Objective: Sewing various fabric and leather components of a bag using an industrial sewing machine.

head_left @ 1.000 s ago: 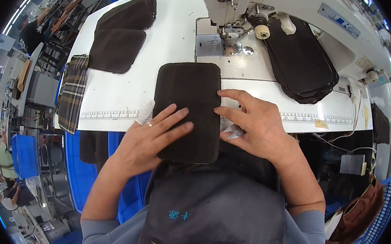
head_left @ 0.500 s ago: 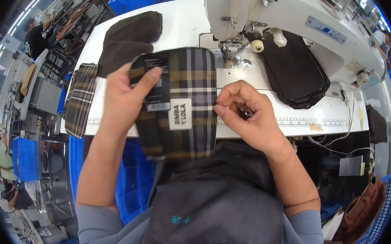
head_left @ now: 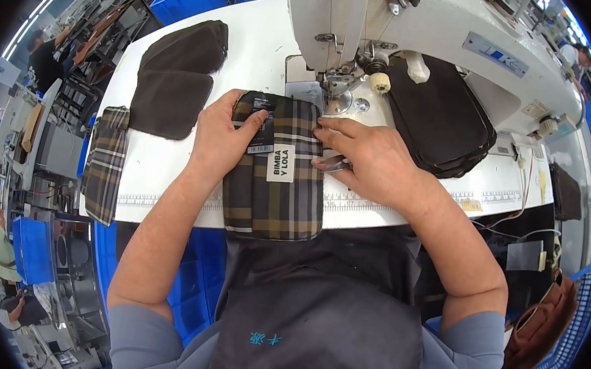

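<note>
A rounded plaid fabric panel [head_left: 292, 208] in black, olive and white lies at the table's front edge, its near end overhanging. It bears a white patch [head_left: 281, 163] and a black strip label [head_left: 262, 137]. My left hand [head_left: 219, 137] grips its upper left edge, thumb on the label and fingers partly hidden beneath. At the right edge, my right hand [head_left: 377, 156] touches the panel with its fingertips. Small metal thread snips [head_left: 335, 164] sit in that hand, partly covered by the fingers. Just beyond the panel is the sewing machine's needle and presser foot [head_left: 337, 91].
The white sewing machine [head_left: 446, 30] stands over the table [head_left: 251, 42]. Stacked dark panels [head_left: 443, 120] lie under its arm. Dark pieces [head_left: 170, 102] and another plaid piece [head_left: 106, 163] are at left. Blue bins [head_left: 194, 280] stand below; a brown bag [head_left: 541, 322] is at lower right.
The plaid panel has come down flat onto the table edge below the needle. My right hand has shifted from pinching its edge to resting fingers along it. The view has shifted slightly.
</note>
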Demonstrator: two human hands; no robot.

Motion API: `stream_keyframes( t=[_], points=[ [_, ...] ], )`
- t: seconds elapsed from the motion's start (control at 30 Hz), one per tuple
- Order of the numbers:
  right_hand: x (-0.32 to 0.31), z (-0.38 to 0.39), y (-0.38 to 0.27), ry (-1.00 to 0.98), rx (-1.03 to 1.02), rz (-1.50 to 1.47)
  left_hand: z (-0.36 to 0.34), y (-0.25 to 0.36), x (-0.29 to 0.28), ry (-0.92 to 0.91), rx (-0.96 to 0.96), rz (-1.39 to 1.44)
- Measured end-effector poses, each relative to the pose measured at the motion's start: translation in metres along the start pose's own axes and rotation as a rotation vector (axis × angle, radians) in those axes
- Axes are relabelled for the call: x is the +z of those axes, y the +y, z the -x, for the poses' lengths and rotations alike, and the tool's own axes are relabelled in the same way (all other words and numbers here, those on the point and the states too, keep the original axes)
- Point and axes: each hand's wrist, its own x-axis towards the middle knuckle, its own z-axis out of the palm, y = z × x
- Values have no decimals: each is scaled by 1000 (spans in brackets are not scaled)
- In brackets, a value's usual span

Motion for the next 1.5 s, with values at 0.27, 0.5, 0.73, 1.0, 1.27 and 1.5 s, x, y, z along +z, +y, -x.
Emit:
stream_keyframes(
  t=[0.27,0.5,0.73,1.0,1.27,1.5],
  points=[
    [3,-11,12,-12,43,38,-27,-4,6,2,0,-41],
    [0,-9,13,12,143,27,-33,-2,12,-15,0,-4],
    [0,-9,13,5,179,28,-32,6,12,-13,10,-8],
    [-2,-7,10,43,103,-1,-29,11,11,-19,-21,-42],
    [4,-2,13,57,78,-12,-23,37,9,9,69,-202],
    [3,-4,13,32,95,23,-28,46,7,-10,19,-234]
  ],
)
